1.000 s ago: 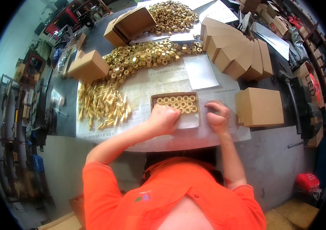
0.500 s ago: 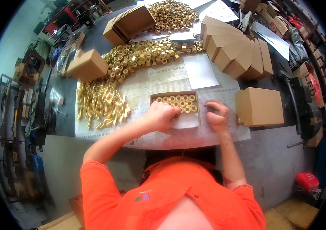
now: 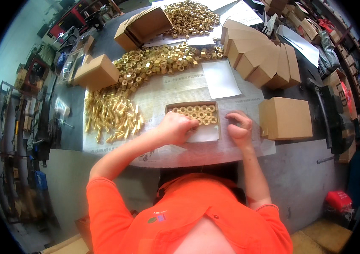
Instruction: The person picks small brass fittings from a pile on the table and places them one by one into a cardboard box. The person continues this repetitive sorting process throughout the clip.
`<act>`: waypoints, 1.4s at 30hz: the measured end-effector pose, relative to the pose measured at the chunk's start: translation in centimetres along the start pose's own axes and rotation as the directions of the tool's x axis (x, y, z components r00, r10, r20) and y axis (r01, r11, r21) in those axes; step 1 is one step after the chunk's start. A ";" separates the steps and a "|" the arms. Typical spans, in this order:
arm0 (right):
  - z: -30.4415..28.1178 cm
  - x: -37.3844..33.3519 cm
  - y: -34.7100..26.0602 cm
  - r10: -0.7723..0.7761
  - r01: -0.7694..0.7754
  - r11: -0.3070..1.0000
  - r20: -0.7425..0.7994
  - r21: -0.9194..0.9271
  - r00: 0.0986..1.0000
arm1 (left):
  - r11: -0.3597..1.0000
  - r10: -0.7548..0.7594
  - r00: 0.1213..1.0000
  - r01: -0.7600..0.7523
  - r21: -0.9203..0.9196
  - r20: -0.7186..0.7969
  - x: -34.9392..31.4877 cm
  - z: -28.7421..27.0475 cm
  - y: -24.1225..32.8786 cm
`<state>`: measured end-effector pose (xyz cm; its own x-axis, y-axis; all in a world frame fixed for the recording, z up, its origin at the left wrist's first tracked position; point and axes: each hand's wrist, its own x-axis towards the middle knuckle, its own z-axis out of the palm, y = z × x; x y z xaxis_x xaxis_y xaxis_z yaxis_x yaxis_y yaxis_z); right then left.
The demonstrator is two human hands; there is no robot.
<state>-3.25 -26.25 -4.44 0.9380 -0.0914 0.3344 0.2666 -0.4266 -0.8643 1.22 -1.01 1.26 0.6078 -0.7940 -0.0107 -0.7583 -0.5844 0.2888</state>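
Observation:
A shallow cardboard box (image 3: 219,122) lies in front of me, with rows of brass hex nuts (image 3: 201,115) standing on end in its far part. White paper (image 3: 205,134) shows on the floor of its near part. My left hand (image 3: 176,128) is closed over the box's left side, fingertips down beside the nuts; whatever it pinches is hidden. Just right of the box, apart from it, my right hand (image 3: 241,128) hovers with fingers curled inward. What its fingers hold, if anything, I cannot make out.
Brass tapered fittings (image 3: 114,116) are heaped at the left, larger nuts (image 3: 154,62) behind them. A pile of smaller nuts (image 3: 192,19) lies farther back. Cardboard boxes (image 3: 264,55) lean in a row at the far right; a closed carton (image 3: 288,118) stands nearer. White sheet (image 3: 221,79) lies behind the box.
My left hand has shifted very slightly left over the box, and its elbow has moved out a little. The right hand and the nuts look the same.

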 end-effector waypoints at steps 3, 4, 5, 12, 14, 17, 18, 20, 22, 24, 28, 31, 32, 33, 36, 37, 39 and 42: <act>0.0 0.0 0.0 -0.011 0.011 1.000 -0.003 -0.006 1.000 | 1.000 -0.010 1.000 0.010 0.002 0.018 0.0 -0.3 0.1; 0.0 0.0 0.0 -0.014 0.014 1.000 -0.006 -0.004 1.000 | 1.000 -0.007 1.000 0.007 -0.003 0.015 0.0 -0.3 0.1; 0.0 0.0 0.1 -0.017 0.017 1.000 -0.009 -0.002 1.000 | 1.000 -0.004 1.000 0.004 -0.007 0.012 0.0 -0.4 0.1; 0.0 0.0 -0.1 -0.022 0.022 1.000 -0.005 -0.002 1.000 | 0.999 -0.002 0.999 0.003 -0.037 0.041 0.1 -0.8 0.0; 0.1 0.0 0.0 -0.021 0.021 1.000 -0.003 -0.005 1.000 | 0.998 0.006 1.000 -0.004 -0.066 0.027 0.0 -0.8 -0.1; 0.0 -0.2 0.3 0.002 -0.003 1.000 -0.016 -0.019 1.000 | 0.967 -0.079 0.987 0.110 -0.231 0.142 0.7 -2.3 -0.8; 0.1 -0.1 0.2 -0.002 0.002 1.000 -0.011 -0.020 1.000 | 0.937 -0.080 0.995 0.097 -0.335 0.064 0.7 -2.6 -1.9; 0.0 -0.1 0.2 -0.004 0.003 1.000 -0.012 -0.026 1.000 | 0.922 -0.163 0.969 0.082 -0.379 -0.188 1.2 -3.4 -4.3; 0.0 0.0 0.3 -0.034 0.033 0.998 -0.006 -0.044 0.999 | 0.934 -0.294 0.914 0.213 -0.286 -0.280 2.2 -4.5 -7.3; 0.1 0.2 0.3 -0.038 0.039 0.998 0.012 -0.040 0.999 | 0.895 -0.444 0.822 0.383 -0.231 -0.357 2.9 -4.0 -10.6; -0.1 0.0 0.3 -0.014 0.014 1.000 0.033 -0.011 0.999 | 0.867 -0.422 0.811 0.492 0.083 -0.406 4.7 -1.9 -13.3; -0.1 0.0 0.1 -0.033 0.033 0.999 0.011 -0.026 0.999 | 0.813 -0.396 0.827 0.518 0.266 -0.400 5.6 -0.9 -14.2; -0.1 0.0 0.1 -0.043 0.043 0.998 0.001 -0.034 0.999 | 0.792 -0.393 0.831 0.523 0.316 -0.393 5.7 -0.6 -14.6; 0.0 -0.1 0.2 -0.034 0.034 0.999 0.001 -0.026 0.999 | 0.798 -0.348 0.838 0.500 0.336 -0.420 5.6 -0.4 -14.6; 0.1 -0.1 0.4 -0.022 0.022 1.000 0.005 -0.007 1.000 | 0.785 -0.285 0.851 0.471 0.403 -0.440 5.2 0.3 -14.7; 0.1 0.0 0.4 -0.025 0.025 1.000 0.007 -0.006 1.000 | 0.777 -0.277 0.842 0.480 0.408 -0.464 5.1 0.4 -14.8; 0.0 0.0 0.4 -0.031 0.031 0.999 0.011 -0.021 0.999 | 0.793 -0.251 0.817 0.481 0.373 -0.520 4.8 0.3 -14.7; 0.0 0.1 0.4 -0.026 0.027 0.998 0.015 -0.048 1.000 | 0.809 -0.261 0.765 0.506 0.299 -0.588 4.6 -0.3 -14.3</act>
<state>-3.06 -26.44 -4.72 0.9339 -0.0663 0.3514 0.2811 -0.4713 -0.8360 14.89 3.75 -2.64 0.8019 -0.3564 0.4796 -0.3765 -0.9246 -0.0577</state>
